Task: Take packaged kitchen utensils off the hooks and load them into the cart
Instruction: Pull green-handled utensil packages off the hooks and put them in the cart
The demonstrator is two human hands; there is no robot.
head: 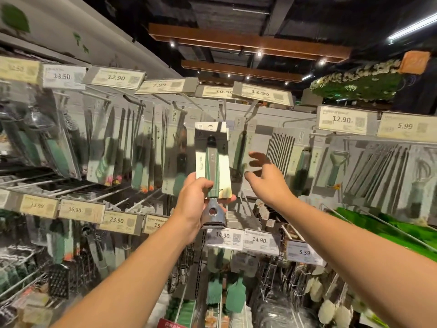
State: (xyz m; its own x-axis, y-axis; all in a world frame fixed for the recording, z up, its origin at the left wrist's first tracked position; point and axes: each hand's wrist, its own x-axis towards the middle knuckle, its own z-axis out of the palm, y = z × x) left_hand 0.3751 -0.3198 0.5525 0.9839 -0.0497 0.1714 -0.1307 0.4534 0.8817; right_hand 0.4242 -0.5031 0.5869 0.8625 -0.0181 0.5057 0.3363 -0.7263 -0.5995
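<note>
Price tags (116, 78) on the hook rails read 13.50, 12.90, 7.99, 5.99, 36.90, 23.90, 14.90, 5.59

This is a shop aisle — the kitchenware section of a store. Rows of metal hooks (132, 100) carry carded, packaged utensils (106, 157), and each hook ends in a price tag (115, 78) with figures such as 12.90 and 7.99. More tags (259, 240) line the lower rows. Far above, a dark ceiling holds wooden beams (248, 41) and spotlights — retail fittings.
</note>
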